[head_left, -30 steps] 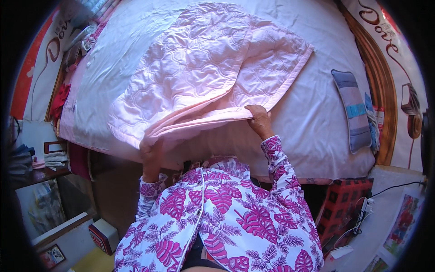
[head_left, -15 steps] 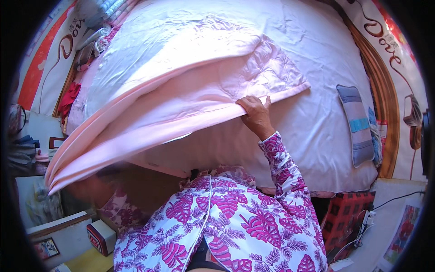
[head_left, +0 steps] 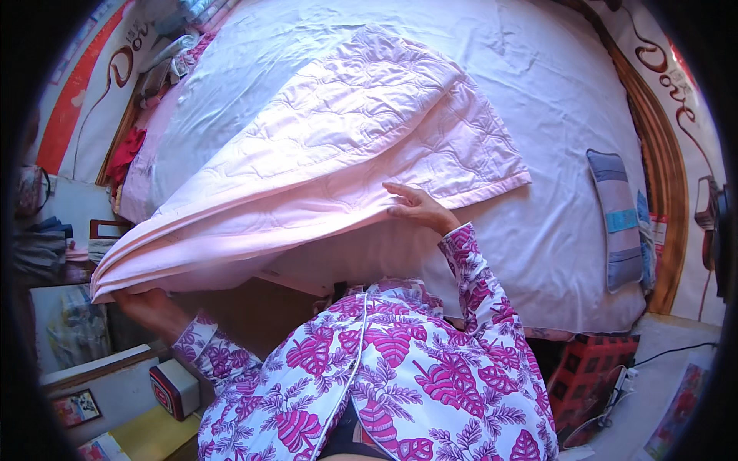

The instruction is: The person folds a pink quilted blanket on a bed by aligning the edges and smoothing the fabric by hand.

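A pale pink quilt point(head_left: 361, 100) with a wavy stitched pattern lies folded on the bed, its near edge drawn out to the lower left in layered folds. My left hand point(head_left: 150, 307) is closed on the quilt's left corner, held beyond the bed's edge; the fabric hides part of its fingers. At the middle of the near edge, my right hand point(head_left: 421, 209) grips the hem, with one finger stretched out over the cloth. To the right of that hand, the quilt's other corner rests flat on the white bedsheet point(head_left: 553, 223).
A grey-blue pillow point(head_left: 615, 219) lies at the bed's right side, beside the curved wooden bed frame point(head_left: 667, 192). Folded bedding point(head_left: 207, 11) is stacked at the far left. Near me stand a red-and-white box point(head_left: 173, 389) on the left and a red-and-black checked cloth point(head_left: 588, 376) on the right.
The raised left part of the quilt has sunk and flattened, showing more stitching. My left hand has come into clear view at its corner. My right hand's fingers have shifted along the hem.
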Action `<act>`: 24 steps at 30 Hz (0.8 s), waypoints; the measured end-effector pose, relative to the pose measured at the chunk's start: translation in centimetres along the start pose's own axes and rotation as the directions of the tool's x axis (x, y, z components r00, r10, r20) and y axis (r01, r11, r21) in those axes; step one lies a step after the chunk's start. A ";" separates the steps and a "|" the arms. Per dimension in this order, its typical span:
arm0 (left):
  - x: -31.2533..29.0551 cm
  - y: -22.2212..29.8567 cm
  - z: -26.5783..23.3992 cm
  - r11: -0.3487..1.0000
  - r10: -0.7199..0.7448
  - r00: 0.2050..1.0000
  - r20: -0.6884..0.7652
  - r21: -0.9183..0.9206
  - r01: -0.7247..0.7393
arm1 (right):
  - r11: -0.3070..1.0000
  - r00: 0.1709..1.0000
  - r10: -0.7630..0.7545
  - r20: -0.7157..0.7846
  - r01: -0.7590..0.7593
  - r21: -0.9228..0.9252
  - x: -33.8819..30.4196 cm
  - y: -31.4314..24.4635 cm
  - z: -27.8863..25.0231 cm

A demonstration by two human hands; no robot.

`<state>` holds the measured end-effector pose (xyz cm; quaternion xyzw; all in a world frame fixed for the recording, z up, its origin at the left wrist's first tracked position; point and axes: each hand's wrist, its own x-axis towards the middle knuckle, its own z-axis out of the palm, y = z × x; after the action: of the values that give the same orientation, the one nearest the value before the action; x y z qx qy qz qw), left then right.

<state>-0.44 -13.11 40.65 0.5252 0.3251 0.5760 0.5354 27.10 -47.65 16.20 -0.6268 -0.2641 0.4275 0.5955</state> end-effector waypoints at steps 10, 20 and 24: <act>-0.1 -1.3 -3.5 0.991 0.067 0.997 0.027 0.112 -0.070 | 0.504 0.843 0.462 -0.275 0.006 0.864 8.2 3.5 0.5; -0.7 -1.3 -6.0 0.994 -0.011 0.989 -0.145 -0.109 -0.005 | 0.399 0.645 0.570 -0.509 0.324 0.858 18.2 6.2 -5.5; -1.2 -1.6 -8.0 0.991 0.055 0.980 -0.190 0.133 -0.029 | 0.881 0.573 0.201 -0.795 0.250 0.403 17.6 0.5 -9.5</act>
<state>-7.77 -12.38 37.00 0.5074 0.4009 0.6130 0.4539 43.78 -37.92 11.08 -0.5828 0.1453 0.1310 0.7887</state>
